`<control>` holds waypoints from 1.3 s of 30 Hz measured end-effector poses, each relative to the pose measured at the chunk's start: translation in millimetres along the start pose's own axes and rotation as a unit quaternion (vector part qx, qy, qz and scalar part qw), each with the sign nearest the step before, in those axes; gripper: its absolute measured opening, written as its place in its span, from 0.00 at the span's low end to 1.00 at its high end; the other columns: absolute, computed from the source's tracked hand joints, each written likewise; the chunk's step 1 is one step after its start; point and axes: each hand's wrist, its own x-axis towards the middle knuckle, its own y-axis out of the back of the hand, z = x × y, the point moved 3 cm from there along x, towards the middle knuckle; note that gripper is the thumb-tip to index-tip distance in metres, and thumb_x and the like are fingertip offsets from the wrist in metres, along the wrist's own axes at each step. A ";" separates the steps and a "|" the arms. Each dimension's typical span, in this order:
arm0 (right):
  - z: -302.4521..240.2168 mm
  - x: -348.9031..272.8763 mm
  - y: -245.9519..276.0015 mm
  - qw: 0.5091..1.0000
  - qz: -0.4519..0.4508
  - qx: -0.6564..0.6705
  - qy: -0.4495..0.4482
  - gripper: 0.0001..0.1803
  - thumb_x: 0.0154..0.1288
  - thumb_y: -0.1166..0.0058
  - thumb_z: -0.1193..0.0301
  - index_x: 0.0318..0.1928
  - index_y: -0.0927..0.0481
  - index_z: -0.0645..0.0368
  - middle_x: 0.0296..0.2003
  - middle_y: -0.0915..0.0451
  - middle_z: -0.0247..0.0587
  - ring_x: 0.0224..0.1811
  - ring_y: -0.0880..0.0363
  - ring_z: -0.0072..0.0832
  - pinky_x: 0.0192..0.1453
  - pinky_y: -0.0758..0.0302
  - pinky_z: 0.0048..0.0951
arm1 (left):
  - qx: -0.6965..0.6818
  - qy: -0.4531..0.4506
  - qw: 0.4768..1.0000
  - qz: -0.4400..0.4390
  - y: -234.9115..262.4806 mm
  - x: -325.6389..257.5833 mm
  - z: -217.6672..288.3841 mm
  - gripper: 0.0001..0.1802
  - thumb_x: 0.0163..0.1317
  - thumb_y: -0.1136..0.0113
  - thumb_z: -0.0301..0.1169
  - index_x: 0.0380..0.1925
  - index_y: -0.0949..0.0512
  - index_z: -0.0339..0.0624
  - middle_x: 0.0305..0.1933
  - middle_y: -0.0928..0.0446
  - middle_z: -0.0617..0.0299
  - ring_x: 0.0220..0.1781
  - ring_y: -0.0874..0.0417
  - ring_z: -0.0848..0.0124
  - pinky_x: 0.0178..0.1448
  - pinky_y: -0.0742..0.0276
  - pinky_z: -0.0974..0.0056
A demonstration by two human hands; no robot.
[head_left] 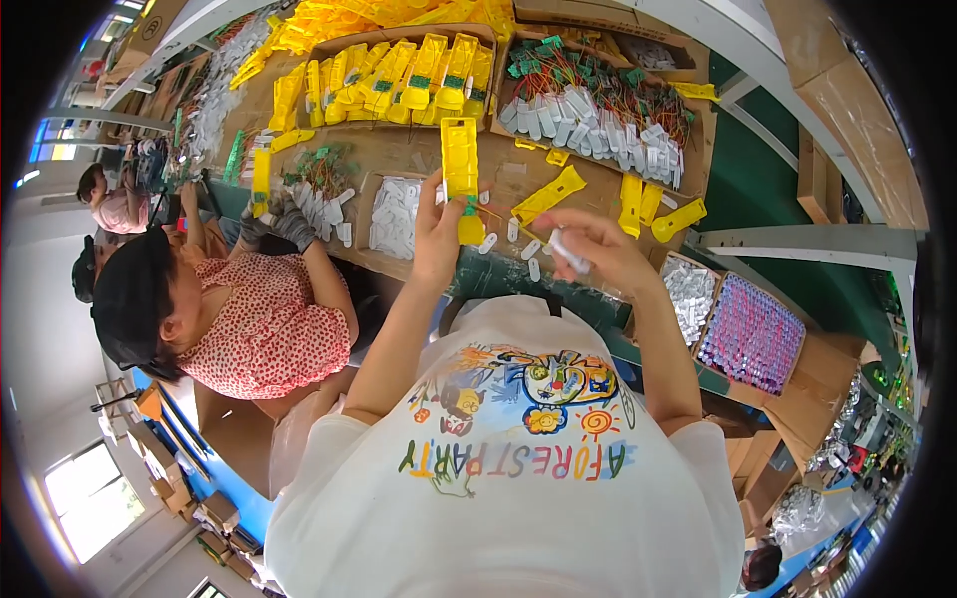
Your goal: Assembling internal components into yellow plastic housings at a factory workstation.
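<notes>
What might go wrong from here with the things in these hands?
The thin reddish wires by the small green circuit board on the long yellow plastic casing in the left hand might snag or pull loose.
The small white plastic piece in the right hand might slip and mix with the loose white pieces nearby.
The right hand might also knock the yellow casing lying just beyond it.

- Right hand (610, 261) a blur, white piece (570, 253) smeared with it!
- Left hand (436, 235) covers part of the yellow casing (459, 159) and green board (471, 206)!
- Yellow heap (399, 22) sliced by the top edge!
</notes>
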 end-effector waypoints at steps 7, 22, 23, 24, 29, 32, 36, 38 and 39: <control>-7.2 7.5 37.1 0.951 0.268 -0.143 0.065 0.15 0.67 0.51 0.69 0.52 0.26 0.60 0.34 0.24 0.31 0.35 0.26 0.17 0.38 0.27 0.21 | 0.050 0.096 0.993 -0.039 14.4 -15.1 -6.1 0.13 0.64 0.51 0.26 0.48 0.31 0.39 0.33 0.24 0.61 0.33 0.22 0.74 0.38 0.25 0.69; -28.8 82.3 10.0 0.895 0.378 -0.175 0.160 0.19 0.71 0.64 0.65 0.52 0.25 0.60 0.40 0.21 0.37 0.37 0.26 0.23 0.45 0.31 0.25 | 0.501 -0.190 0.844 -0.022 -18.2 -41.8 -21.8 0.24 0.56 0.44 0.26 0.54 0.36 0.38 0.32 0.25 0.44 0.33 0.22 0.48 0.36 0.27 0.57; -36.4 80.1 7.6 0.863 0.416 -0.223 0.183 0.21 0.71 0.65 0.61 0.50 0.23 0.61 0.38 0.20 0.39 0.37 0.25 0.27 0.46 0.30 0.29 | 0.506 -0.184 0.843 -0.015 -15.4 -42.8 -21.7 0.26 0.55 0.42 0.27 0.54 0.36 0.40 0.33 0.24 0.45 0.34 0.22 0.48 0.36 0.26 0.56; -39.2 80.6 6.8 0.863 0.414 -0.224 0.182 0.21 0.71 0.65 0.61 0.50 0.23 0.61 0.38 0.20 0.39 0.37 0.25 0.27 0.46 0.30 0.29 | 0.511 -0.177 0.841 -0.006 -13.7 -44.1 -22.1 0.27 0.53 0.40 0.28 0.55 0.36 0.42 0.34 0.24 0.46 0.35 0.22 0.47 0.36 0.26 0.55; -54.0 90.6 -3.8 0.853 0.318 -0.345 0.229 0.34 0.70 0.69 0.48 0.25 0.19 0.63 0.29 0.18 0.42 0.36 0.21 0.30 0.41 0.28 0.31 | 0.452 -0.174 0.873 -0.051 -9.8 -46.3 -29.5 0.26 0.49 0.39 0.27 0.51 0.31 0.41 0.39 0.25 0.49 0.39 0.22 0.50 0.40 0.25 0.56; -29.4 93.1 6.3 0.986 0.069 -0.154 0.008 0.44 0.67 0.76 0.38 0.16 0.23 0.63 0.20 0.20 0.39 0.23 0.23 0.23 0.28 0.30 0.22 | 0.435 -0.216 0.872 -0.061 4.8 -34.1 -17.8 0.22 0.44 0.36 0.27 0.43 0.25 0.40 0.42 0.26 0.53 0.40 0.22 0.53 0.42 0.25 0.57; -25.7 107.4 1.4 0.984 0.064 -0.165 -0.014 0.48 0.65 0.81 0.35 0.12 0.24 0.63 0.14 0.24 0.40 0.18 0.25 0.23 0.26 0.31 0.19 | 0.424 -0.181 0.876 -0.141 17.3 -26.7 -19.1 0.21 0.42 0.35 0.27 0.41 0.25 0.40 0.40 0.25 0.54 0.39 0.22 0.53 0.43 0.25 0.56; -9.6 124.5 15.2 0.988 0.028 -0.151 -0.027 0.48 0.65 0.82 0.35 0.23 0.20 0.64 0.18 0.22 0.40 0.21 0.23 0.23 0.28 0.29 0.20 | 0.416 -0.122 0.893 -0.124 30.1 -15.3 -24.7 0.23 0.42 0.34 0.29 0.42 0.25 0.41 0.39 0.24 0.51 0.42 0.22 0.53 0.44 0.25 0.57; -3.0 133.2 24.0 0.987 0.157 -0.035 -0.003 0.47 0.64 0.81 0.34 0.30 0.21 0.65 0.23 0.20 0.41 0.24 0.22 0.23 0.31 0.27 0.20 | 0.394 -0.129 0.905 -0.100 37.2 0.8 -16.1 0.25 0.43 0.34 0.30 0.45 0.27 0.42 0.40 0.24 0.49 0.43 0.21 0.53 0.46 0.25 0.58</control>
